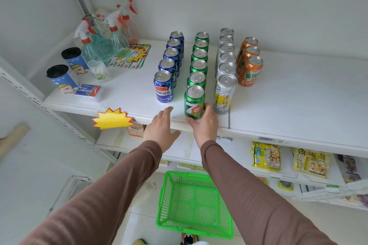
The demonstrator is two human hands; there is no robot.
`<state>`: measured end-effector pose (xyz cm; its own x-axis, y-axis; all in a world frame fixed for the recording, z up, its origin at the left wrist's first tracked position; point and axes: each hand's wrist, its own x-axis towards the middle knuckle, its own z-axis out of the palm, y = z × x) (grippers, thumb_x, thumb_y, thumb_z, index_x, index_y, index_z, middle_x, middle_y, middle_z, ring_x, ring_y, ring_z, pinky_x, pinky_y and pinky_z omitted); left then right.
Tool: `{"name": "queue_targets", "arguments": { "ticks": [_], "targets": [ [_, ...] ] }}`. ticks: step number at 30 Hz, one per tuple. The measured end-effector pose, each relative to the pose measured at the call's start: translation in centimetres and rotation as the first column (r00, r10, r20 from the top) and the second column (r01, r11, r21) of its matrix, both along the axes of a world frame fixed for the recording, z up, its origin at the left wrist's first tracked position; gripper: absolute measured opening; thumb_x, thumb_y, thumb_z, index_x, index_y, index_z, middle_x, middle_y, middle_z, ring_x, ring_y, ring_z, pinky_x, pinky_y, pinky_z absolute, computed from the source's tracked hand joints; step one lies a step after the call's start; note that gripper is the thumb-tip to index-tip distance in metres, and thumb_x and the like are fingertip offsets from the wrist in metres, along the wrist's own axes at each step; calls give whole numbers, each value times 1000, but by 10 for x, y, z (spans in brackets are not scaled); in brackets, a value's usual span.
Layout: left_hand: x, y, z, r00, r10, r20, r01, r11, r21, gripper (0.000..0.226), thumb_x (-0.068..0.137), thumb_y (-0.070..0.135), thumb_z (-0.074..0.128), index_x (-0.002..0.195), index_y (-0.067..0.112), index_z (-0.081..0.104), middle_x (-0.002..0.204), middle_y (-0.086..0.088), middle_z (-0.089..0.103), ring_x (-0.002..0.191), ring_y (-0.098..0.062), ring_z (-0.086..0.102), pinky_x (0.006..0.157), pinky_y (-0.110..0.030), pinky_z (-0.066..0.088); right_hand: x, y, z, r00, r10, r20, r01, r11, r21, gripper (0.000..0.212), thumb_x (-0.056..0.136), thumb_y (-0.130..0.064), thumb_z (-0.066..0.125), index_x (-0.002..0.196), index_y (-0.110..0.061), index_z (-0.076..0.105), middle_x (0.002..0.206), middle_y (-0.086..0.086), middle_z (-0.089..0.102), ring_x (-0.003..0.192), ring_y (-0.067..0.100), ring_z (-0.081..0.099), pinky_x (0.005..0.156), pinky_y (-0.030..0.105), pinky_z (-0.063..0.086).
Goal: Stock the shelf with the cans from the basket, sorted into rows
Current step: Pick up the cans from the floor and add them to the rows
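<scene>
Four rows of cans stand on the white shelf [288,93]: blue cans [163,87], green cans [198,65], tall silver cans [225,93] and three orange cans [250,71]. My right hand [206,125] grips the frontmost green can [194,103] at its base, near the shelf's front edge. The fingers of my left hand [161,127] are straight and hold nothing; they hover over the front edge, just left of that can. The green basket [193,203] sits on the floor below with nothing inside it.
Spray bottles [111,36], two black-lidded cups [61,79] and a small blue box [88,90] fill the shelf's left end. A yellow starburst tag [111,118] hangs on the front edge. Snack packets [266,155] lie on the lower shelves. The shelf is bare right of the orange cans.
</scene>
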<state>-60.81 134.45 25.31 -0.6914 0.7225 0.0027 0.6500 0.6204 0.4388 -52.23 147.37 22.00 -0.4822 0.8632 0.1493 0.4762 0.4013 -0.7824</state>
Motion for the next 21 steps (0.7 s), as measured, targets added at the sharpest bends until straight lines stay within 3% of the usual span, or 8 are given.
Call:
{"name": "queue_targets", "arguments": {
  "ticks": [4,8,11,14,21],
  "targets": [
    [0,-24,-4,1000,16,25,-16,1000,26,77,80,35,68,144,26,25,140,0,46,127,-22,46,98,-40,46,6,-17,-1,991,-74,-112,70,997,-42,80,73,-20,86,137,-6,40,134,10,49,119,31,51,101,42,45],
    [-3,-64,-12,997,30,70,-34,998,48,77,80,33,69,144,23,28,141,-2,45,127,-24,46,101,-41,44,16,-62,-9,965,-128,-227,127,992,-23,63,79,-14,80,129,-13,42,126,2,43,108,22,48,94,40,46],
    [-7,-110,-24,994,69,86,-73,997,39,76,79,34,70,143,24,30,139,-3,45,126,-26,46,97,-41,45,13,-111,-21,984,-10,-177,10,1000,2,53,80,-14,75,124,-15,45,123,-2,44,112,25,50,96,39,44],
    [-12,-171,-41,988,96,120,-97,995,3,72,79,33,69,141,23,34,136,-4,46,126,-25,46,97,-42,45,3,-170,-35,992,106,-72,-108,994,-27,46,82,-15,72,122,-12,50,122,4,48,111,28,53,97,45,45],
    [-29,-329,-113,962,196,190,-173,976,-130,73,77,32,67,142,21,34,133,-4,46,126,-26,44,98,-40,44,-26,-302,-101,962,245,121,-225,962,-154,39,86,-17,69,121,-11,54,125,7,53,116,28,54,97,46,44]
  ]
}}
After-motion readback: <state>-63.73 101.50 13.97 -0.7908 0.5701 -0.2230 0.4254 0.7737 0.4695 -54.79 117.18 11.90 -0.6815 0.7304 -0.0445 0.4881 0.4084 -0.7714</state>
